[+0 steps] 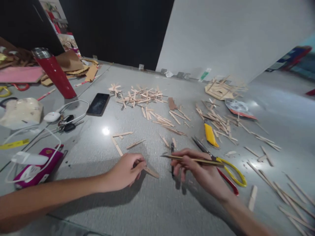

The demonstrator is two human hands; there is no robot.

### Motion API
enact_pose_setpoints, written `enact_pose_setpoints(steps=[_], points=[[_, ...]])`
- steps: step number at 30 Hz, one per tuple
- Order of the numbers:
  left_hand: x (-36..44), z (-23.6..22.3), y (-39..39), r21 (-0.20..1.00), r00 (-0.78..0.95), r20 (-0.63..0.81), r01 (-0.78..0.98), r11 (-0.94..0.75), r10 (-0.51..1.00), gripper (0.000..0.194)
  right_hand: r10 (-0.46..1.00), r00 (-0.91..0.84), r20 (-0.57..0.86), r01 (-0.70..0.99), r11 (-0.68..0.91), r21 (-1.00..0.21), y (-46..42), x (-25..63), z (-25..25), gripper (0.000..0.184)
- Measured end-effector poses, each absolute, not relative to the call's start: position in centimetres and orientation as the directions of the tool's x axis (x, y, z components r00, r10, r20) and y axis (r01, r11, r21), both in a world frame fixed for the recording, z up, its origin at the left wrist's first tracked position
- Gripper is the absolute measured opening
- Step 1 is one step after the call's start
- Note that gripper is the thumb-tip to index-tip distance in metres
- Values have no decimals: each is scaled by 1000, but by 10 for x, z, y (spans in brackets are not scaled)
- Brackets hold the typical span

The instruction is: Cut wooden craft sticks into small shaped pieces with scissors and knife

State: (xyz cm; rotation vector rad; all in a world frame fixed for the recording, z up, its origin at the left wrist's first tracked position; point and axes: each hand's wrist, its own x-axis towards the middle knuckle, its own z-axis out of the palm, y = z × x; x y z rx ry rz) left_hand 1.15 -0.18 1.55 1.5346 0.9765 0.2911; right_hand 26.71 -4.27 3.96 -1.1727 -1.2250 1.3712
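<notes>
Pinched in my left hand (131,168) is a flat wooden craft stick (152,172), held low over the grey table. My right hand (197,167) is closed around a thin pencil-like stick (176,157) with a dark pointed tip, aimed left; I cannot tell whether it is a pencil or a brush. Below that tip a black pen (172,149) lies on the table, partly behind the fingers. Scissors (230,170) with yellow and red handles lie beside and partly under my right hand. Beyond my left hand, loose craft sticks (116,146) form a rough angle.
Craft sticks lie in piles at the back (145,95) and right. A yellow cutter (210,134), a stick-built frame (222,88) and a plastic bag (240,109) are to the right. Leftward are a phone (98,104), red bottle (55,73), cables and a purple power bank (50,160).
</notes>
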Motion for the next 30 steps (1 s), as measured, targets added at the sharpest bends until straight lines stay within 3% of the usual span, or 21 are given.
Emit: enact_pose_setpoints(steps=[3,8,13,19,24,30], points=[[12,15,0,897,600,-350,436,73,719,32,992,-111,-63,51,-58,-997,-47,248,35,31],[12,17,1,875,599,-364,482,43,713,37,968,-252,8,110,37,-993,-47,232,15,40],[12,17,4,873,615,-387,483,59,687,42,948,-318,27,70,52,-996,-45,230,-1,49],[13,23,7,870,616,-386,491,48,687,46,937,-343,72,340,195,-920,-48,231,-2,26],[14,27,9,868,637,-372,496,11,675,46,938,-331,99,301,205,-931,-49,229,-2,40],[13,24,9,876,645,-320,480,-42,693,45,939,-335,81,299,187,-936,-50,228,-3,44]])
